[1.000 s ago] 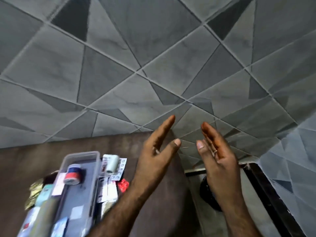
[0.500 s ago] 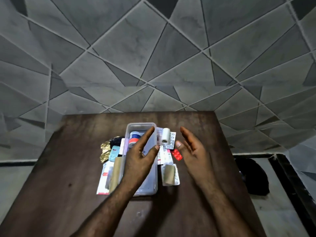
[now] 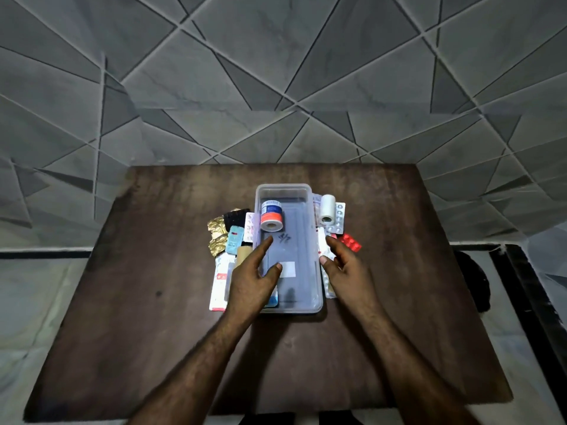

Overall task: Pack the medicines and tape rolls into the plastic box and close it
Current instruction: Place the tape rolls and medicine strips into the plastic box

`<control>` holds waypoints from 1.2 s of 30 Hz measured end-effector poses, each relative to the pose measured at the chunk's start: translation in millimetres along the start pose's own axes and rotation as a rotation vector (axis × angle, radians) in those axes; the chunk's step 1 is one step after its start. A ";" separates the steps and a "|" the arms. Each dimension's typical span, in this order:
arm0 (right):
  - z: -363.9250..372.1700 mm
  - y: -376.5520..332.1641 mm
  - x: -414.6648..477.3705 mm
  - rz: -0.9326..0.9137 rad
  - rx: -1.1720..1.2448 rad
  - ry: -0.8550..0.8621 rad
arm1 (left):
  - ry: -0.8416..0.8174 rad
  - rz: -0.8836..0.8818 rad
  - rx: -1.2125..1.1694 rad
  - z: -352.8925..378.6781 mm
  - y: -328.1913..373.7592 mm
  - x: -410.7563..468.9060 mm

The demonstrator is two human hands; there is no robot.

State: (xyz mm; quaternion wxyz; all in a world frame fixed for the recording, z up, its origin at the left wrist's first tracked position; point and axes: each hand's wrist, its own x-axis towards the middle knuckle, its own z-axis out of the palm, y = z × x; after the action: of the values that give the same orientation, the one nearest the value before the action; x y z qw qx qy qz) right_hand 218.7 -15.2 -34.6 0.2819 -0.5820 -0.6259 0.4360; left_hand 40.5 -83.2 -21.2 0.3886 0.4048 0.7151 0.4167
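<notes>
Packing barely begun: the plastic box [image 3: 288,191] sits mid-table, one tape roll [image 3: 271,216] at its far end, medicines beside it, while left hand [image 3: 253,279] and right hand [image 3: 345,266] flank it, open and empty; next, pick up an item.

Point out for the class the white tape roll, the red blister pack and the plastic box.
white tape roll [image 3: 327,209]: head view, on its curved side.
red blister pack [image 3: 352,242]: head view, middle of the strip.
plastic box [image 3: 283,187]: head view, on its far rim.
</notes>
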 end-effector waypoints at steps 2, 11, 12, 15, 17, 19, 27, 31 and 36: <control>4.9 9.9 2.5 0.041 -0.024 0.030 | 0.043 -0.009 0.004 -5.2 -10.7 4.2; 11.1 38.4 12.7 0.157 -0.267 0.106 | 0.207 -0.233 0.225 -41.3 -58.0 31.4; 12.2 41.0 13.8 0.167 -0.298 0.102 | 0.153 -0.266 0.240 -41.3 -60.2 32.2; 14.4 45.6 16.3 0.196 -0.394 0.097 | 0.070 -0.293 0.312 -37.8 -63.9 32.6; 15.8 47.8 17.3 0.201 -0.428 0.092 | 0.079 -0.304 0.343 -35.0 -62.2 33.0; 17.4 49.6 17.7 0.208 -0.451 0.086 | 0.084 -0.336 0.349 -32.4 -59.8 34.4; 19.0 46.2 18.4 0.223 -0.482 0.060 | 0.155 -0.375 0.282 -40.8 -58.0 33.4; 13.6 39.1 19.7 0.312 -0.447 0.082 | 0.233 -0.322 0.186 -54.7 -47.8 34.3; -4.0 9.7 24.1 0.214 -0.349 0.158 | 0.208 -0.217 0.040 -57.7 -17.2 35.0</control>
State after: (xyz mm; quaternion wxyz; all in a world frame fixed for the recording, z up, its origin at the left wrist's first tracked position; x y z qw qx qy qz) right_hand 222.9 8.6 -45.1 0.1774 -0.7174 -0.6024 0.3016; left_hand -28.4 -73.4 -24.3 0.3472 0.2874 0.7992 0.3976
